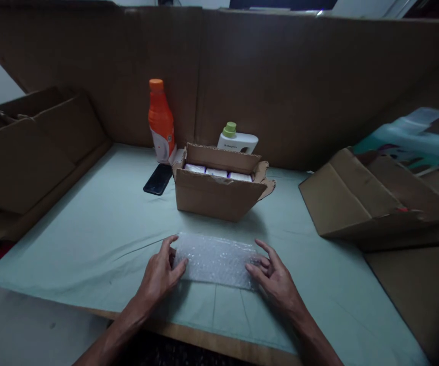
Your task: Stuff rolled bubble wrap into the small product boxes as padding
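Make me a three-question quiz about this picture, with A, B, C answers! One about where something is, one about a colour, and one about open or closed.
1. Where is the black phone?
A. Left of the open box
B. Inside the box
C. Under the bubble wrap

2. What colour is the tall bottle?
A. Blue
B. Orange
C. Purple

3. How is the small cardboard box?
A. Taped shut
B. Crushed flat
C. Open

Answers:
1. A, it lies on the green cloth beside the box's left side.
2. B, its body and cap are orange.
3. C, the flaps stand up and white items show inside.
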`<state>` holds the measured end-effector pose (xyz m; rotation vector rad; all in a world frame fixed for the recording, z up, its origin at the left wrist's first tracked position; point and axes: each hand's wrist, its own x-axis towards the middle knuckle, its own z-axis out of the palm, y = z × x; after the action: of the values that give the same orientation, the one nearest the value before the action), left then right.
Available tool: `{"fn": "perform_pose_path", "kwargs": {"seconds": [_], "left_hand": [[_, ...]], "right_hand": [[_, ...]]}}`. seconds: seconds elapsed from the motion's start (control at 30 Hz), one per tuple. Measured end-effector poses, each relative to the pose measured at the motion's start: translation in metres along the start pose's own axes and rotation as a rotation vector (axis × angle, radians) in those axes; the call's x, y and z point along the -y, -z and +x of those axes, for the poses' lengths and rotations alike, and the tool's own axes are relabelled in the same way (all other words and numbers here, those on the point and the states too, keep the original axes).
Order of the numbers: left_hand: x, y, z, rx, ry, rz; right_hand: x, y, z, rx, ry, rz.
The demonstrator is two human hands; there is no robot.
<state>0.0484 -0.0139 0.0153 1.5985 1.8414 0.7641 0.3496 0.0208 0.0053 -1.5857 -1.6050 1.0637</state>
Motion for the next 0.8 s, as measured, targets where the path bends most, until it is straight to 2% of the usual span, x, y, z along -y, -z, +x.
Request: {"fn": "perform_pose_path", "kwargs": {"seconds": [0.07, 0.17, 0.23, 0.3, 0.33, 0.4, 0.5, 0.53, 0.57, 0.6, 0.63, 0.73, 0.77, 0.8], "left_hand": [[0.006, 0.002, -0.006, 0.039, -0.021, -0.062], [0.017, -0.003, -0.013, 0.045, -0.191, -0.071], [0.019, -0.005, -0.014, 0.069, -0.313, -0.059], [0.012, 0.003, -0.010, 0.060, -0.426, -0.039], [0.004, 0.011, -0.006, 0.018, -0.492, -0.020], [-0.021, 0.034, 0.007, -0.176, -0.652, 0.047], [-0.069, 0.077, 0.044, -0.568, -0.881, 0.202], [-0.085, 0.089, 0.061, -0.668, -0.952, 0.239], [-0.098, 0.100, 0.079, -0.713, -0.990, 0.261], [-0.110, 0.108, 0.098, -0.684, -0.966, 0.278], [-0.119, 0.116, 0.118, -0.581, -0.897, 0.303], [-0.132, 0.128, 0.169, -0.046, -0.599, 0.451], [-0.132, 0.130, 0.183, 0.081, -0.541, 0.490], [-0.132, 0.130, 0.195, 0.153, -0.516, 0.512]], "right_hand": [[-0.006, 0.009, -0.012, 0.051, -0.002, 0.035], [-0.011, 0.013, -0.025, 0.137, 0.170, -0.120], [-0.006, 0.012, -0.027, 0.211, 0.295, -0.284], [0.011, 0.012, -0.024, 0.220, 0.409, -0.423], [0.025, 0.014, -0.021, 0.186, 0.474, -0.463], [0.062, 0.023, -0.010, 0.035, 0.634, -0.492], [0.127, 0.045, 0.022, -0.341, 0.876, -0.480], [0.147, 0.053, 0.037, -0.452, 0.931, -0.473], [0.164, 0.059, 0.054, -0.505, 0.948, -0.470], [0.178, 0.065, 0.072, -0.486, 0.924, -0.475], [0.188, 0.069, 0.091, -0.404, 0.866, -0.486], [0.204, 0.075, 0.141, 0.036, 0.603, -0.614], [0.207, 0.075, 0.154, 0.176, 0.530, -0.689], [0.209, 0.073, 0.164, 0.287, 0.472, -0.779]]}}
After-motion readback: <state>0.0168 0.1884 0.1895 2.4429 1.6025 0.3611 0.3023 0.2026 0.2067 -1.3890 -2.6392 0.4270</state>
